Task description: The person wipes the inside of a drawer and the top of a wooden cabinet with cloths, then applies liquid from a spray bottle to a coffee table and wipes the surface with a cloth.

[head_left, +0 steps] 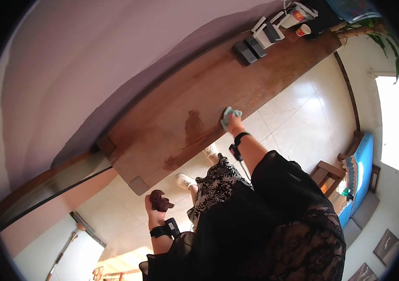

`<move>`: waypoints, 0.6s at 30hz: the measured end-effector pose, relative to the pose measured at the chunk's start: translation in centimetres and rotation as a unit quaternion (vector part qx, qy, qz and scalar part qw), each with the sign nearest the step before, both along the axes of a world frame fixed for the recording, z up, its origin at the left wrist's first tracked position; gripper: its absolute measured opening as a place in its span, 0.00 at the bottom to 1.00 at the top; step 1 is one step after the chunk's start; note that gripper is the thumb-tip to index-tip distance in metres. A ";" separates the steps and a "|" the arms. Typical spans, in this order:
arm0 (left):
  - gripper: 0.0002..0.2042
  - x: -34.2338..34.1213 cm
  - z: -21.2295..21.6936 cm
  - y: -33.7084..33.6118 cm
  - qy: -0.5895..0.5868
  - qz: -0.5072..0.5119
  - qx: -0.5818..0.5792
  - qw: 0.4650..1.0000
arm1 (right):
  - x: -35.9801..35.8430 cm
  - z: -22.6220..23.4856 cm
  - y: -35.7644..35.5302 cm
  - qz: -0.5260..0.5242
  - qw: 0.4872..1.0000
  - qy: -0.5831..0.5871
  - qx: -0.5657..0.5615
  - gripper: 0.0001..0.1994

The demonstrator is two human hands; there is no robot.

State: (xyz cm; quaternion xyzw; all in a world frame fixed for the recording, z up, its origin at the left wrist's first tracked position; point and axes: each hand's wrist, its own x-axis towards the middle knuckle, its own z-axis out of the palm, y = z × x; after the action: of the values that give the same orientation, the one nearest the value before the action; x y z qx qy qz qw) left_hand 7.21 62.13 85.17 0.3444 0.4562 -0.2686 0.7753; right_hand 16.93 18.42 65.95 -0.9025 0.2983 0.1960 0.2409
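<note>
My right hand presses a bunched pale green cloth onto the brown wooden tabletop, close to its near edge. Left of that cloth, dark wet-looking patches mark the wood, with another by the edge. My left hand is off the near left corner of the table, closed around a crumpled dark brown cloth. Some of its fingers are hidden by the cloth. Both wrists wear black bands with small devices.
At the table's far right stand dark grey boxes, a white router-like device and a paper cup. A wall runs behind the table. A wooden chair with blue cloth stands at the right. A long-handled floor mop is at lower left.
</note>
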 end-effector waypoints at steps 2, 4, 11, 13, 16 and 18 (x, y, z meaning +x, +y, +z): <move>0.18 -0.9 1.0 0.6 -0.029 0.028 0.006 0.999 | -1.0 1.8 8.2 0.049 0.998 0.039 -0.002 0.16; 0.21 -0.4 1.3 1.3 -0.040 0.040 -0.064 0.996 | -2.0 2.4 10.7 0.122 0.992 0.013 -0.011 0.15; 0.20 -5.7 1.1 7.6 -0.057 0.176 -0.080 0.979 | 3.7 2.8 10.0 0.460 0.878 0.011 0.133 0.23; 0.17 -2.8 1.0 4.0 -0.043 0.257 -0.029 0.965 | 7.7 5.4 11.7 0.310 0.944 0.109 -0.018 0.24; 0.17 -1.3 -0.4 2.4 -0.030 0.285 -0.037 0.957 | 6.2 -7.4 6.0 0.228 0.963 0.128 -0.067 0.27; 0.18 -4.2 -2.0 3.5 -0.042 0.309 -0.042 0.949 | 4.2 -9.5 12.5 0.067 0.938 0.307 0.147 0.32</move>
State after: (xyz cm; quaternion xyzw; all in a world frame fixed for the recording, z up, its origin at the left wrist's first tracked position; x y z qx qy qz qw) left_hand 3.06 65.67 83.19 0.1645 0.4953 -0.0203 0.8528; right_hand 21.15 30.97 56.41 -0.7707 0.2647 0.5207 0.2545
